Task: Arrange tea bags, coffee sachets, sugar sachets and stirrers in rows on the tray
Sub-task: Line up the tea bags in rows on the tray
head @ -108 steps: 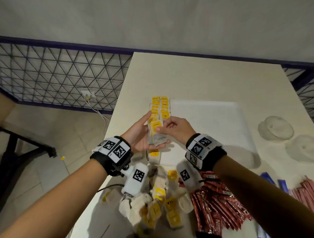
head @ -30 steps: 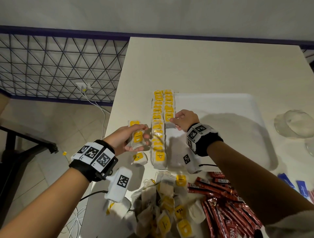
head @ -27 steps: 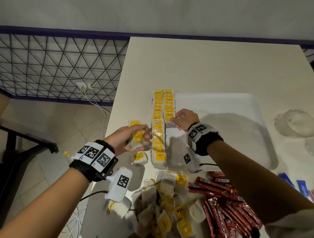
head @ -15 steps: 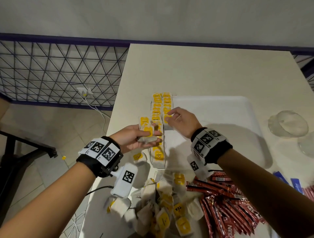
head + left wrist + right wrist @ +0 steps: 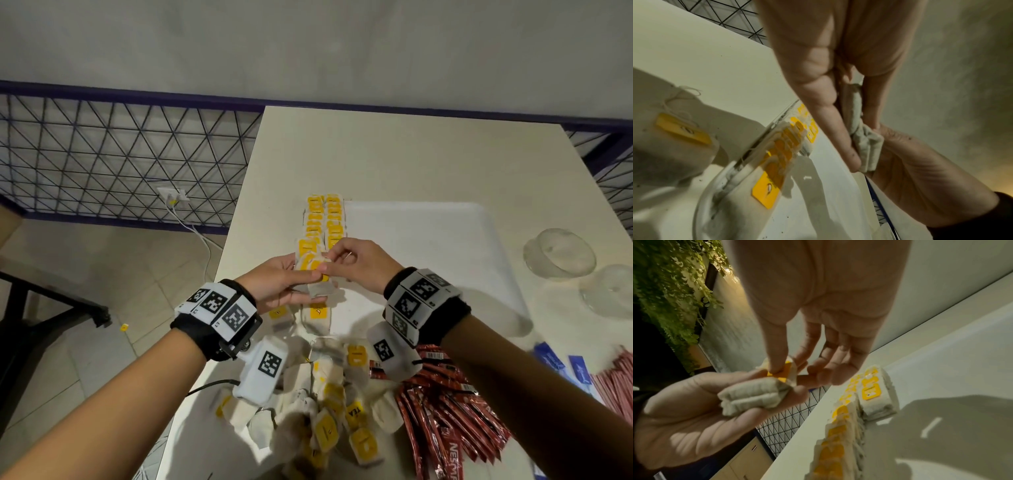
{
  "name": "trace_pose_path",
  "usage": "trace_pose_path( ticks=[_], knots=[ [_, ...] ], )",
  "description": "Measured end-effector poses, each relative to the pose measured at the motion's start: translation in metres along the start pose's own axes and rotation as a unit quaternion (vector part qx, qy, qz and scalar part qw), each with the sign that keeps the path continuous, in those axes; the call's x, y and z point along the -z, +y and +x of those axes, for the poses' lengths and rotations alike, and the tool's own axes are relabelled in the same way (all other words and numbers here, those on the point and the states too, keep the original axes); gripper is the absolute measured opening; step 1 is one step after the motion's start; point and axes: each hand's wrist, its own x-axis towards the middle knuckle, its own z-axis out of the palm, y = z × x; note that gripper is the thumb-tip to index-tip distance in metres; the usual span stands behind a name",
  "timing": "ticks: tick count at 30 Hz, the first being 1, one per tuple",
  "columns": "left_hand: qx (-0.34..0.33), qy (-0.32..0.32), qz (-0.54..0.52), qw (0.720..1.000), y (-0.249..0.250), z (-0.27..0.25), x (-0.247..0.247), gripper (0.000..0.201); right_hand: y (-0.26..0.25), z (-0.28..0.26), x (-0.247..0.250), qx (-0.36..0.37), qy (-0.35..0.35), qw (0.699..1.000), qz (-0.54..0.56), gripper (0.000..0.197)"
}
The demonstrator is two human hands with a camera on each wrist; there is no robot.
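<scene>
A: Head view first. The left hand (image 5: 274, 286) cradles a small stack of tea bags (image 5: 313, 274) over the near left corner of the tray (image 5: 428, 240), fingers curled under it. The right hand (image 5: 359, 263) pinches the top bag's yellow tag with thumb and forefinger.

B: Peeling one off, I'd say. Two rows of tea bags (image 5: 323, 219) run away just beyond the fingertips, and the right-hand row stops short.

A: The loose tea bag pile (image 5: 325, 411) lies under both wrists on the desk (image 5: 394, 154). The red coffee sachets (image 5: 442, 411) lie below the right forearm, not yet on the tray.

B: Left wrist view?

A: The left hand (image 5: 828, 97) clamps the stack of tea bags (image 5: 865, 142) between fingers and thumb. The right hand (image 5: 920, 178) closes in from the far side, and the rows of tea bags (image 5: 785, 146) sit below along the tray rim.

B: And the right wrist?

A: The right hand (image 5: 818, 321) has thumb and forefinger pinched on the tag, with its other fingers loosely spread. The left hand (image 5: 694, 418) holds the stack of tea bags (image 5: 754, 394) edge-on, probably so that single bags lift off cleanly. The rows of tea bags (image 5: 859, 402) are just right of it.
</scene>
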Motion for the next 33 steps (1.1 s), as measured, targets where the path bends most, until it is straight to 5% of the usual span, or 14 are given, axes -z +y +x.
trace_pose_path(
  ticks=[3, 7, 20, 33],
  knots=[
    [-0.022, 0.024, -0.017, 0.999, -0.002, 0.0, 0.001, 0.029, -0.001, -0.002, 0.001, -0.003, 0.001, 1.0, 0.02, 0.017],
    [-0.045, 0.065, -0.008, 0.997, -0.005, 0.001, 0.001, 0.006, -0.001, -0.004, 0.005, -0.016, -0.008, 0.996, 0.083, 0.009],
    [-0.056, 0.117, 0.032, 0.991, -0.003, 0.017, 0.004, 0.021, 0.018, 0.01, 0.011, -0.07, 0.03, 0.99, 0.115, 0.013],
    [-0.027, 0.151, 0.022, 0.988, 0.004, 0.027, 0.027, 0.007, 0.045, 0.058, 0.008, -0.154, 0.067, 0.986, -0.007, 0.026]
  ],
)
